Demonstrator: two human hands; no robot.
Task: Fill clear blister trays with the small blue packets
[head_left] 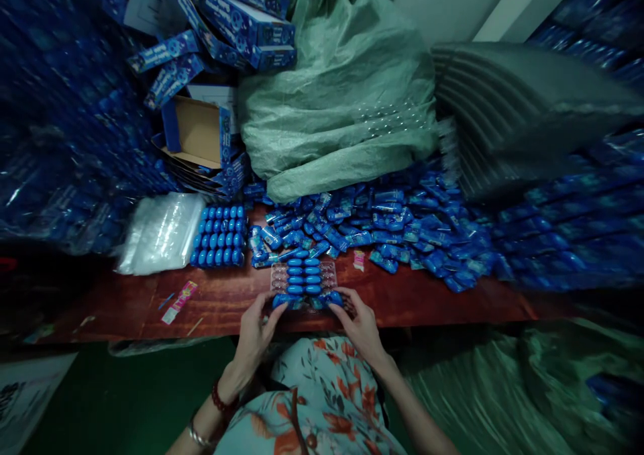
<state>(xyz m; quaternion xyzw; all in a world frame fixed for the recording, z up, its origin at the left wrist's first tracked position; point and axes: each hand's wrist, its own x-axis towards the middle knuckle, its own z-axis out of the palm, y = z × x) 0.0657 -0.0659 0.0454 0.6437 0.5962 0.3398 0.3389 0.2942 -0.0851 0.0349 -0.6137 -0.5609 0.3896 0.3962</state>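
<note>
A clear plastic tray (276,275) lies at the table's front edge, its middle columns filled with blue capsule-shaped pieces (304,271). My left hand (257,322) pinches a blue wrapped piece (280,300) at the tray's near left corner. At the near right corner my right hand (358,317) has its thumb and fingers closed on another blue wrapped piece (333,298). Several clear hollows show on both sides of the middle columns. Just beyond the tray spreads a heap of blue wrapped pieces (392,220).
Left of the heap are a filled blue tray block (218,237) and clear plastic bags (164,233). Behind stand an open carton (196,133), a green sack (342,99) and stacked grey trays (533,106). A pink wrapper (180,302) lies at the left.
</note>
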